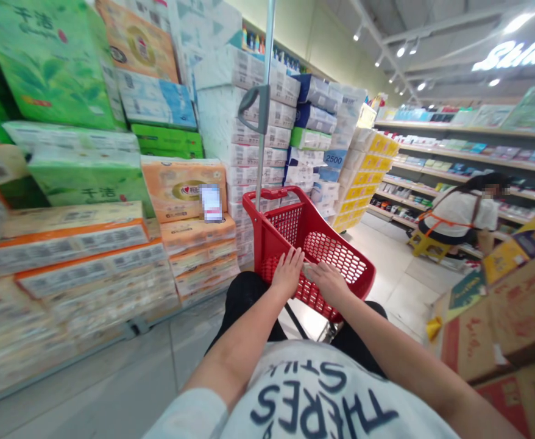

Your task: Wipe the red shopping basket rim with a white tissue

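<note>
A red plastic shopping basket [340, 259] on wheels stands on the floor in front of me, with a tall grey pull handle [261, 110] rising from its far end. My left hand [287, 271] lies on the near rim of the basket, fingers stretched forward. My right hand [326, 281] rests beside it on the same rim, fingers pointing left and curled over a small pale object I cannot make out. The basket's mesh inside looks bare where it shows.
Stacked packs of tissue and toilet paper [89, 183] fill the left side of the aisle. Cardboard boxes [514, 317] stand at the right. A person [459, 213] sits on a low stool by the far shelves [454, 152]. Pale tiled floor [400, 268] runs ahead.
</note>
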`<state>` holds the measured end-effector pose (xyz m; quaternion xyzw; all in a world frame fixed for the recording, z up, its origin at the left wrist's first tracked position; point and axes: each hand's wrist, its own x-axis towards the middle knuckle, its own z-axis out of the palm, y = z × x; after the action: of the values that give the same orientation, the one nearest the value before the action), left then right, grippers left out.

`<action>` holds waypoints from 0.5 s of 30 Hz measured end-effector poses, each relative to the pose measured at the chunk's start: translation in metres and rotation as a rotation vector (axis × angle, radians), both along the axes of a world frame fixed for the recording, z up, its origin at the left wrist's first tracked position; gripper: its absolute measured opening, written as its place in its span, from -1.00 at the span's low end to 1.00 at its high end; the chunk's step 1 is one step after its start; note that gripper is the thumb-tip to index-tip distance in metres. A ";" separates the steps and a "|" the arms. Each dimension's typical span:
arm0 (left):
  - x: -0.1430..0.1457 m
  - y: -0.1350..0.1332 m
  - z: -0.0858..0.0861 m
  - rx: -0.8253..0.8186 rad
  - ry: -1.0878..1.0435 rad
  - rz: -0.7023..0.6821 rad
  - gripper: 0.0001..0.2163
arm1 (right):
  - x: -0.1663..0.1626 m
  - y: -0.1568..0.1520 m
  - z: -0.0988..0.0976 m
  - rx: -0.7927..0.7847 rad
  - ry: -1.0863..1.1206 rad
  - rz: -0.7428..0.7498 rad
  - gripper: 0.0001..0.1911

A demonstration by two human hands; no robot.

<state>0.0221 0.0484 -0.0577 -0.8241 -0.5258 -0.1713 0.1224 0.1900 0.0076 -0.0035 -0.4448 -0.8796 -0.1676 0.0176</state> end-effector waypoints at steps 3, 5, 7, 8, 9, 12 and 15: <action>0.001 0.002 -0.001 0.011 -0.002 -0.006 -0.42 | 0.001 0.002 0.000 -0.021 0.044 -0.032 -0.50; 0.001 0.003 -0.002 0.004 0.007 0.002 -0.43 | 0.002 0.005 0.002 0.027 0.118 -0.068 -0.51; 0.001 0.004 -0.003 -0.012 0.012 0.017 -0.42 | 0.002 0.007 0.006 0.077 0.178 -0.111 -0.51; 0.001 0.004 -0.002 -0.019 0.012 0.021 -0.42 | 0.003 0.008 0.007 0.080 0.189 -0.130 -0.50; 0.001 0.004 -0.002 -0.021 0.008 0.021 -0.41 | 0.003 0.008 0.007 0.066 0.185 -0.148 -0.48; 0.001 0.002 -0.001 -0.015 -0.009 0.001 -0.41 | 0.003 0.007 0.005 -0.007 0.140 -0.203 -0.41; 0.001 0.000 0.001 -0.017 -0.009 -0.013 -0.41 | 0.003 0.005 0.005 -0.042 0.122 -0.216 -0.38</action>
<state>0.0227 0.0489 -0.0562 -0.8277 -0.5224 -0.1715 0.1118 0.1930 0.0128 0.0018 -0.5466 -0.8272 -0.1225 0.0436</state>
